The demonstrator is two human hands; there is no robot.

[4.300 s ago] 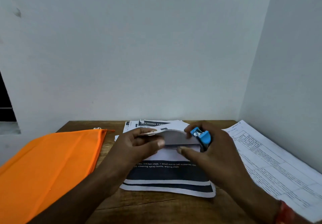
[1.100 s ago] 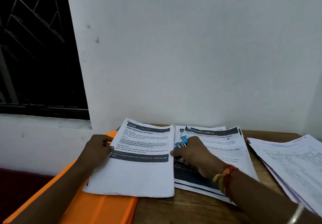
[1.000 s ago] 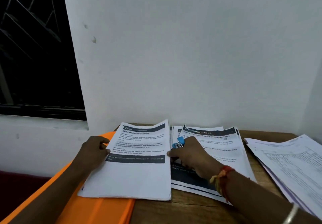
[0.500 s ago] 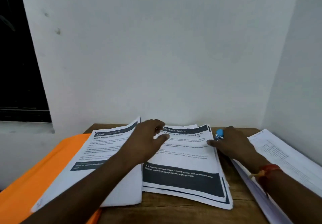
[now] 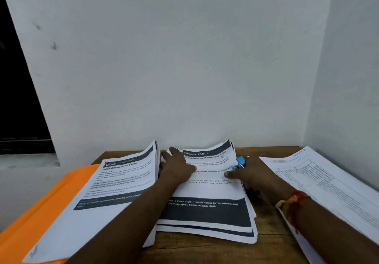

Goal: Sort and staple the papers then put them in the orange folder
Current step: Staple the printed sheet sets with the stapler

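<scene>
A wooden bench (image 5: 266, 249) against a white wall fills the lower frame. An orange folder (image 5: 51, 198) lies at lower left, with the left stack (image 5: 106, 192) resting partly on it. The middle stack (image 5: 207, 212) sits at centre and the right stack (image 5: 328, 185) at the right edge. The left hand (image 5: 176, 167) rests with straight fingers on the middle stack's upper left. The right hand (image 5: 252, 175) grips a blue stapler (image 5: 241, 162) at that stack's right edge. Likely risks: the fanned middle sheets get stapled askew, or the left stack slides off the folder. Readable: "Wipe Baseboards Clean"; "ESSING TABLE"; "hair clips, 1 small mirror"; "cleaning spray bottle, wiping cloth".
</scene>
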